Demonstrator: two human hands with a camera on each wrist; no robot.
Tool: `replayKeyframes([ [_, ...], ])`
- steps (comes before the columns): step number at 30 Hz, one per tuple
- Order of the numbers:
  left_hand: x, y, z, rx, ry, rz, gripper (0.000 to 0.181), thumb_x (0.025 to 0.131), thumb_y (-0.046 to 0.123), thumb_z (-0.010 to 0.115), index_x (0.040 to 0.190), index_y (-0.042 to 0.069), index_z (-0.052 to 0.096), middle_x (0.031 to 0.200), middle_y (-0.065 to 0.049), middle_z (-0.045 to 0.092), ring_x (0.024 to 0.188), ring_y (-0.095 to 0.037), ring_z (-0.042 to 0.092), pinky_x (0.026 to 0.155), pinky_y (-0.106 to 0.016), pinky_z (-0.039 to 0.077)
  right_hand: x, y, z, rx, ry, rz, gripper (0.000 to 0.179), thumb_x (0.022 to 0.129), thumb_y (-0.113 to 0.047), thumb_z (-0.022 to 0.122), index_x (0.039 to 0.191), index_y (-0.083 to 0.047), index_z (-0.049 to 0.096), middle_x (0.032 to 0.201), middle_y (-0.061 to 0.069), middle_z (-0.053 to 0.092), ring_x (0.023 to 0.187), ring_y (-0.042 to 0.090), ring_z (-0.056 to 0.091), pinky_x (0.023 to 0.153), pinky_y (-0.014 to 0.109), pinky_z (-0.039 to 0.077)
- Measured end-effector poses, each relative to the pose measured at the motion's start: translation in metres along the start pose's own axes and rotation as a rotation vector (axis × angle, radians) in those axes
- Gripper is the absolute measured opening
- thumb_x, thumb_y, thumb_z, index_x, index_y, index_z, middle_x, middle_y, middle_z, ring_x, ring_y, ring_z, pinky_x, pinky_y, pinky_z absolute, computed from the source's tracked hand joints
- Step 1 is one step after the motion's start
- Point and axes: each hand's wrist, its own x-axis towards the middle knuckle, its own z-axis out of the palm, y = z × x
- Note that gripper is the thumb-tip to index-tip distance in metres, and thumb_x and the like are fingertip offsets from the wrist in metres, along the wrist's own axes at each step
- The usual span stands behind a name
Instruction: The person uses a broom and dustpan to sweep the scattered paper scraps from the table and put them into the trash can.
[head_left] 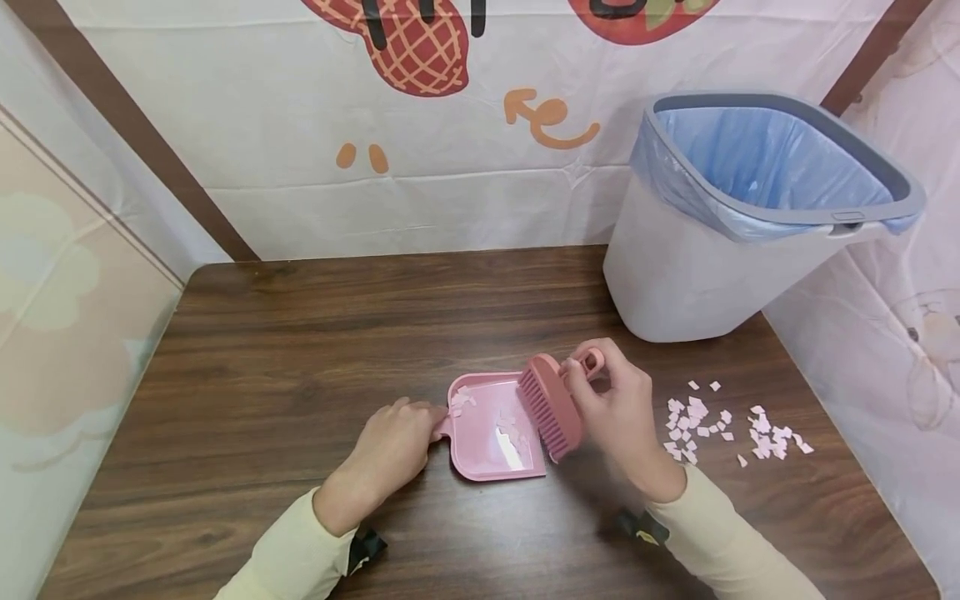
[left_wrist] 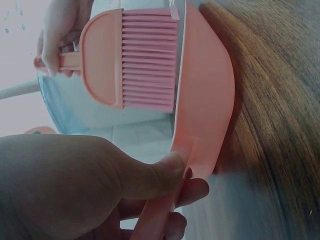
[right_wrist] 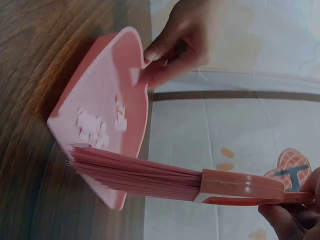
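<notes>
My left hand [head_left: 396, 443] grips the handle of a pink dustpan [head_left: 480, 454], which lies on the wooden table with its open edge to the right. Small pale paper scraps [right_wrist: 91, 127] lie inside the pan, some toward the handle and some nearer the front edge. In my right hand [head_left: 617, 410] is a pink hand brush [head_left: 553, 404], held by its handle with the bristles at the pan's front edge. The left wrist view shows the bristles [left_wrist: 150, 60] upright over the pan's rim, and the thumb pressing on the handle.
Two loose clusters of paper scraps [head_left: 690, 421] lie on the wooden table [head_left: 315, 333] to the right of my right hand. A white waste bin [head_left: 690, 275] with a blue liner [head_left: 780, 158] stands at the back right. Printed cloth [head_left: 285, 200] hangs behind the table.
</notes>
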Motion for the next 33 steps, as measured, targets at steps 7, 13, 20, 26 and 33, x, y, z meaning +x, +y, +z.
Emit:
replayKeyframes([
  [7,-0.002,-0.001,0.002,0.001,0.005,0.003,0.014,0.085,0.0,0.076,0.081,0.012,0.069,0.08,-0.007,0.071,0.071,-0.03,0.062,0.064,-0.047,0.052,-0.012,0.015,-0.015,-0.06,0.043,0.085,0.013,0.089,0.006,0.069,0.094,-0.005,0.064,0.078,0.002,0.067,0.067,0.006,0.059,0.059,0.015,0.052],
  [13,-0.002,-0.001,0.001,0.005,0.006,-0.004,0.014,0.085,0.001,0.076,0.081,0.012,0.069,0.079,-0.006,0.07,0.072,-0.03,0.062,0.064,-0.046,0.052,-0.017,0.027,-0.034,-0.117,0.076,0.107,0.011,0.089,0.006,0.069,0.095,-0.003,0.065,0.077,0.004,0.068,0.064,0.002,0.058,0.055,0.013,0.048],
  [20,-0.002,0.0,0.001,-0.007,-0.003,-0.009,0.014,0.085,0.0,0.075,0.082,0.012,0.069,0.08,-0.006,0.071,0.072,-0.03,0.062,0.063,-0.047,0.052,-0.017,0.036,-0.059,-0.198,0.104,0.142,0.008,0.092,0.002,0.068,0.098,-0.003,0.066,0.081,0.005,0.07,0.065,-0.002,0.058,0.057,0.009,0.046],
  [26,-0.002,-0.001,0.002,-0.017,0.002,-0.014,0.014,0.086,0.001,0.075,0.081,0.012,0.069,0.08,-0.006,0.07,0.072,-0.03,0.063,0.064,-0.047,0.053,-0.018,0.045,-0.077,-0.24,0.122,0.143,0.006,0.093,0.002,0.067,0.098,0.001,0.065,0.083,0.01,0.07,0.066,-0.009,0.057,0.059,0.006,0.045],
  [33,-0.003,-0.003,0.003,-0.031,-0.002,-0.014,0.011,0.087,0.001,0.075,0.085,0.011,0.07,0.082,-0.007,0.071,0.077,-0.031,0.066,0.073,-0.048,0.054,-0.024,0.053,-0.097,-0.305,0.166,0.169,0.007,0.094,-0.001,0.067,0.099,0.003,0.064,0.085,0.013,0.071,0.075,-0.018,0.056,0.061,0.004,0.043],
])
